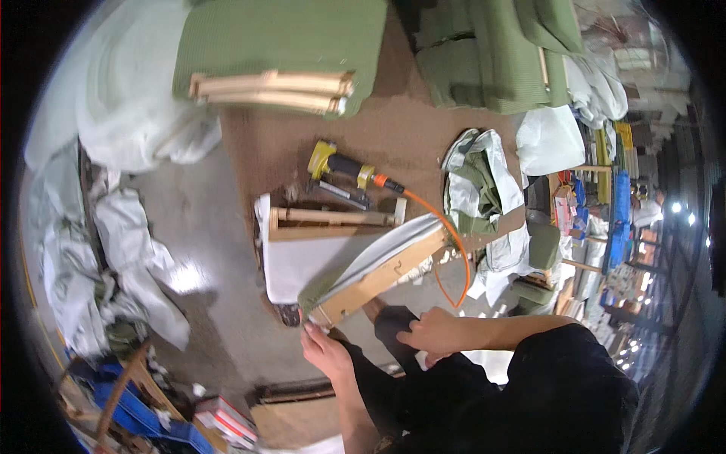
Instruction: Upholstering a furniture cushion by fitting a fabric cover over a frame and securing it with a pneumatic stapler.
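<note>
My left hand [327,354] is at the near left corner of a wooden-framed panel [378,278], its fingertips closed on that corner. Green ribbed fabric [321,290] wraps over the panel's end there, and white cloth [393,246] runs along its far side. The panel leans at a slant against a second white-backed panel with a wooden rail [336,217]. My right hand [437,333] hovers over my dark-clothed leg, right of the panel's near end. Its fingers are curled, and whatever they may hold is hidden.
A yellow-and-black pneumatic stapler [340,165] lies on the brown-covered table [265,144], an orange air hose [463,253] curving off it. Green upholstered pieces [280,41] rest at the far side. White-and-green cloth [484,197] hangs right; wrapped bundles [136,250] and a box [227,422] are left.
</note>
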### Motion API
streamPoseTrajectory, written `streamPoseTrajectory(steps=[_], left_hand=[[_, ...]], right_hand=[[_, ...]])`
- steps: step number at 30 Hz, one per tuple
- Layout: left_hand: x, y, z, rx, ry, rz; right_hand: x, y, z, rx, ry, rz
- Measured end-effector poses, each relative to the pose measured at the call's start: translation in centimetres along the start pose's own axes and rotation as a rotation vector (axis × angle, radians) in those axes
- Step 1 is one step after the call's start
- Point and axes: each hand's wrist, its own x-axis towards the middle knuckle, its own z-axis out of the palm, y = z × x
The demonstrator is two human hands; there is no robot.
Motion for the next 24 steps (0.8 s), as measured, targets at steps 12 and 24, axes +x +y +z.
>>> streamPoseTrajectory(steps=[12, 24], left_hand=[[-3.0, -1.2, 0.0, -0.077, -0.003, 0.027], [-0.6, 0.5, 2.8, -0.607, 0.056, -0.075]], right_hand=[[11.1, 1.5, -9.1, 0.170, 0.420, -0.196], [13.5, 2.8, -8.8, 0.540, 0.443, -0.069]])
